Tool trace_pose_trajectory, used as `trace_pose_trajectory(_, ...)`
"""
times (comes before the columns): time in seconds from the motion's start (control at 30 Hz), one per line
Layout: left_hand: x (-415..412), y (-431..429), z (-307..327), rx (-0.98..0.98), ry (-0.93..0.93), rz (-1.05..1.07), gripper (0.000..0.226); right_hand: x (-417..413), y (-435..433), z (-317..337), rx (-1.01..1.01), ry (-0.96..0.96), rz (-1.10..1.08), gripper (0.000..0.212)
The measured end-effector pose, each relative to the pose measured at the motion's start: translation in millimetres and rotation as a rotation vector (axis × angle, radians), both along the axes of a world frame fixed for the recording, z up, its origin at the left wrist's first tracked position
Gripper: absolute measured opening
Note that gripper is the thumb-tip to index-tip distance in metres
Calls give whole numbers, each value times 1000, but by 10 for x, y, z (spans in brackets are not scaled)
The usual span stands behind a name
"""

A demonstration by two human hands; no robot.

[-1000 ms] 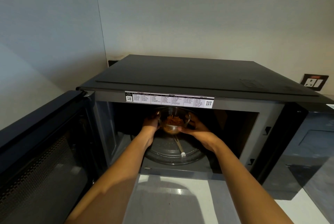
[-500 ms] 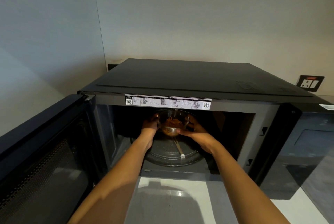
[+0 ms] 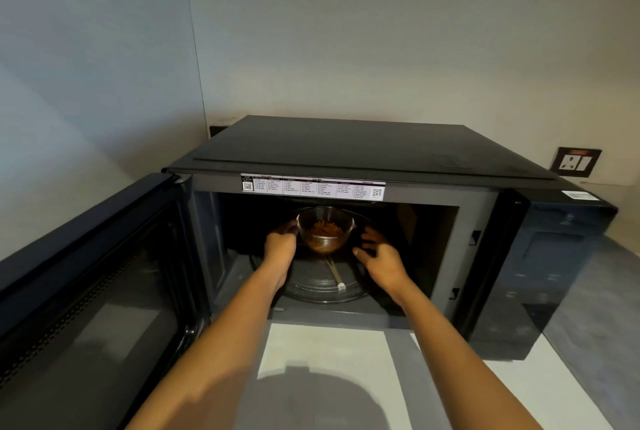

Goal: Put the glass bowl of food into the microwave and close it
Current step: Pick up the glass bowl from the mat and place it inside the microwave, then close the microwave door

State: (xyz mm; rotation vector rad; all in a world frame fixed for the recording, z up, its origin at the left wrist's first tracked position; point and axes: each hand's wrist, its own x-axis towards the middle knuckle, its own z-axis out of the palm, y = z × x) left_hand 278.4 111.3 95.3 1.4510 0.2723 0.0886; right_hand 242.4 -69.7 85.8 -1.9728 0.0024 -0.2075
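Head view: left hand cups the glass bowl, fingertips lost in the dark microwave cavity. Right hand spreads open just beside it.

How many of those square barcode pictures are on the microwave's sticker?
2. One QR code sits at the left end of the sticker above the microwave opening; the other QR code sits at its right end. More may be hidden elsewhere.
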Motion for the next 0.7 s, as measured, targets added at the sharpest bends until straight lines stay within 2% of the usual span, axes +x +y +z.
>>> trace_pose_trajectory(0.2,-419,-62,187,70,-60,-18,31,-513,-97,-47,-257,-160,-14,27)
trace_pose_trajectory(0.3,-690,-88,323,195,-148,28,31,-807,-186,-73,-358,-185,-16,24)
trace_pose_trajectory(0.5,-1391,-30,772,673,-316,230,31,-1486,-551,-290,-475,-146,-43,27)
trace_pose_trajectory(0.7,-2104,182,1152,1213,-515,493,30,-2055,-785,-670,-516,61,-62,44)
